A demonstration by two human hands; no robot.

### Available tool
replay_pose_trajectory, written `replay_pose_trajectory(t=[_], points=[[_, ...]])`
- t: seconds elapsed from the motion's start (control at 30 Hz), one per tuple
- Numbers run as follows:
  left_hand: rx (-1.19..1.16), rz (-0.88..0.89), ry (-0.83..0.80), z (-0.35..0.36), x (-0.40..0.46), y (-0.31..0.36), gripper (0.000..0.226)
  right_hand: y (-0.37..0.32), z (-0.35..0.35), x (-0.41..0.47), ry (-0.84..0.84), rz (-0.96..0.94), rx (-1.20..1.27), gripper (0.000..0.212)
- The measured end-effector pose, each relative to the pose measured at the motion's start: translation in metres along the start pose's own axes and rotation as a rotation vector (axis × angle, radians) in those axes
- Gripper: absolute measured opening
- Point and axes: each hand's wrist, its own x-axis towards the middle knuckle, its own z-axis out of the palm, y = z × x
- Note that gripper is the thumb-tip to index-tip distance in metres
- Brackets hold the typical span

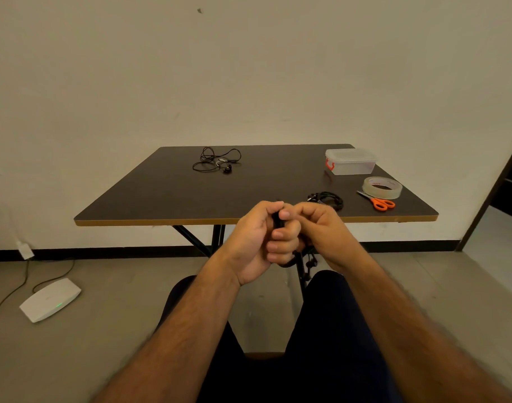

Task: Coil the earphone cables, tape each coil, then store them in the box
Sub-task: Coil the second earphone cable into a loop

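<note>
Both hands meet in front of the table's near edge, over my lap. My left hand [257,239] grips a black earphone cable [278,220], its fingers curled round the bundle. My right hand [321,228] pinches the same cable from the right side. Loose cable and earbuds [308,266] hang below the hands. A coiled black earphone [329,199] lies on the table just beyond my right hand. Another earphone [217,161] lies uncoiled at the far middle of the table. The clear plastic box [350,162] with a red clasp stands closed at the far right.
A roll of clear tape [382,187] and orange-handled scissors [378,202] lie at the right of the dark table [161,193]. A white router [49,299] with cables sits on the floor at left. A doorway opens at the far right.
</note>
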Motion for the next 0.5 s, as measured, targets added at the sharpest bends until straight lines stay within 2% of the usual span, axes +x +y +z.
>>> replay_pose_trajectory(t=[0.13,0.27,0.37,0.5], points=[[0.115,0.155,0.186,0.004,0.004,0.008,0.033,0.005,0.010,-0.008,-0.099,0.101,-0.013,0.027],[0.263,0.277,0.313,0.007,0.004,0.014,0.031,0.003,0.021,-0.018,-0.161,0.178,-0.062,0.021],[0.385,0.383,0.399,0.005,0.005,0.014,0.031,0.000,0.028,-0.022,-0.162,0.263,-0.045,0.019],[0.497,0.497,0.482,0.001,0.006,0.008,0.030,-0.004,0.041,-0.026,-0.091,0.315,0.078,0.036]])
